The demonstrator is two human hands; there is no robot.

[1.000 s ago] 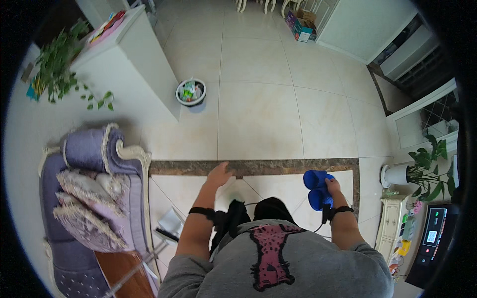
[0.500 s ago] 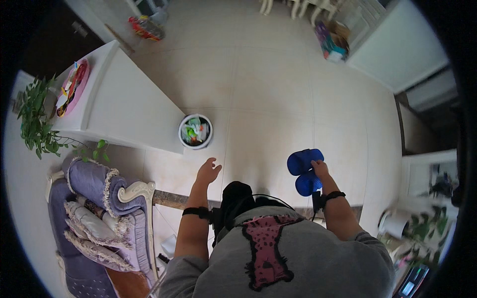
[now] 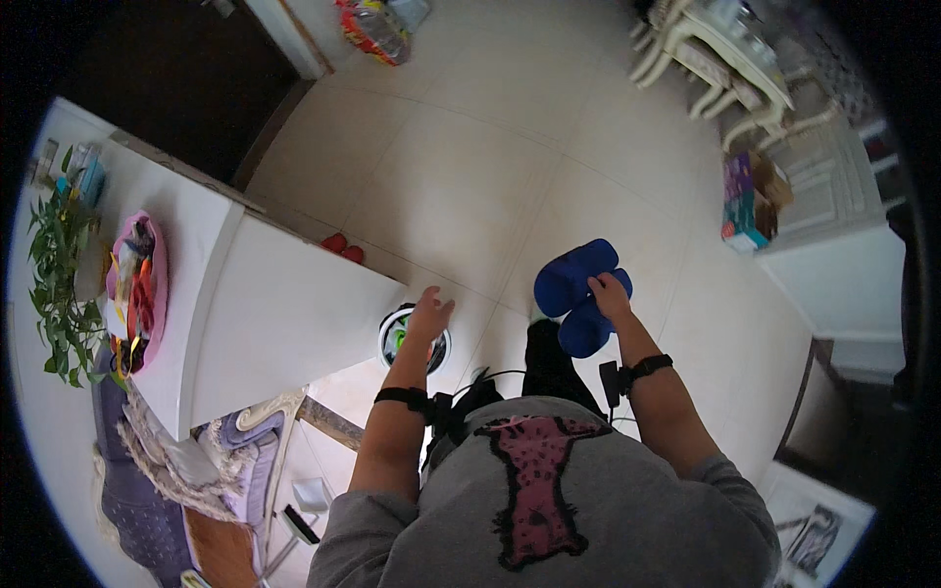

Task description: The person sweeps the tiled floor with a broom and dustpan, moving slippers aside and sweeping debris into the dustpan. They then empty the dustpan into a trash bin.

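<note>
A pair of blue slippers (image 3: 578, 279) hangs from my right hand (image 3: 611, 294), whose fingers are closed on their edges. Both slippers are held together above the tiled floor, in front of my legs. My left hand (image 3: 429, 316) is held out with nothing in it, fingers apart. Below it and partly hidden by that hand and forearm stands a round white trash bin (image 3: 443, 355) with crumpled bags inside.
A white cabinet (image 3: 284, 314) juts in from the left, bearing a pink tray (image 3: 165, 294) and a trailing plant (image 3: 64, 284). Red shoes (image 3: 343, 249) sit by its far side. Boxes (image 3: 750, 211) stand at right, near a carved table (image 3: 716, 49). A purple sofa (image 3: 137, 510) is at lower left.
My body has turned left and moved forward, so the cabinet and dark door fill more of the left. The slippers stay in my right hand; my left hand now covers part of the bin.
</note>
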